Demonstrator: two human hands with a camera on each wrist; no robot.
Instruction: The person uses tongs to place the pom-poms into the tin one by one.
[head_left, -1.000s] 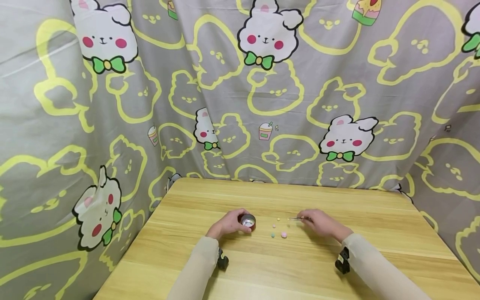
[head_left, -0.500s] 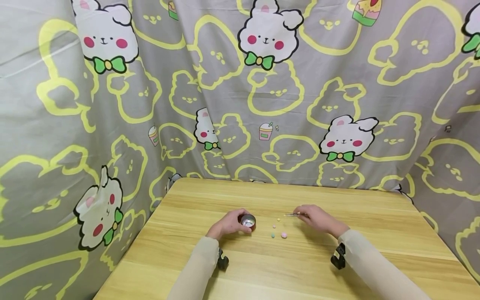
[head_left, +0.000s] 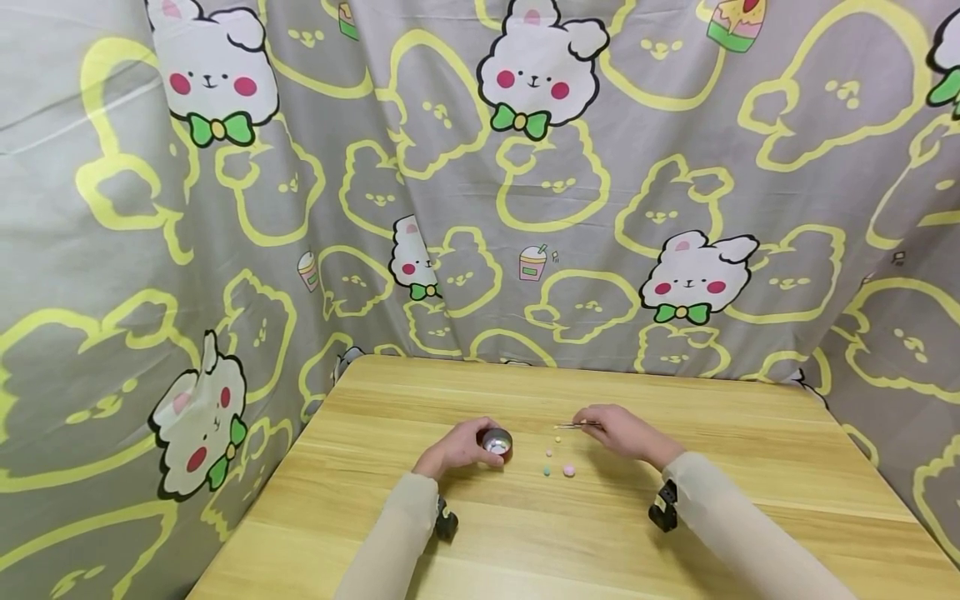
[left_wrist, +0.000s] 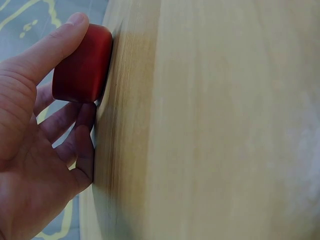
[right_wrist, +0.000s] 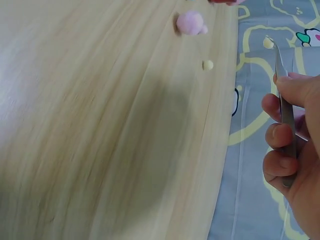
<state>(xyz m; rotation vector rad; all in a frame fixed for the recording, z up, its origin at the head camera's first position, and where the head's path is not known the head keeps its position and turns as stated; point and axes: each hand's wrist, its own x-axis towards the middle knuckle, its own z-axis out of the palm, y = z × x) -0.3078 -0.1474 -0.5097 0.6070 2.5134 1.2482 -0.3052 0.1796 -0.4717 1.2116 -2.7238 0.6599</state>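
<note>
My left hand (head_left: 461, 445) holds a small round tin (head_left: 497, 445) by its side on the table; the left wrist view shows its red outer wall (left_wrist: 84, 65). Silvery inside, the tin stands with its mouth up. Tweezers (right_wrist: 286, 115) with a bent tip are gripped in my right hand (head_left: 617, 428), raised over the table. A tiny yellow pom-pom (right_wrist: 268, 43) is caught at their tip. Below lie another yellow pom-pom (head_left: 558, 439), a small pink one (head_left: 549, 453), a green one (head_left: 547, 472) and a larger pink one (head_left: 569, 471).
The wooden table (head_left: 480, 533) reaches back to a grey curtain (head_left: 465, 192) printed with white and yellow cartoon animals. The curtain also hangs along the left and right sides. A small black camera is strapped at each wrist.
My right hand has moved left and slightly away from me, carrying the tweezers and the yellow pom-pom toward the tin. The left hand and the tin stay where they were.
</note>
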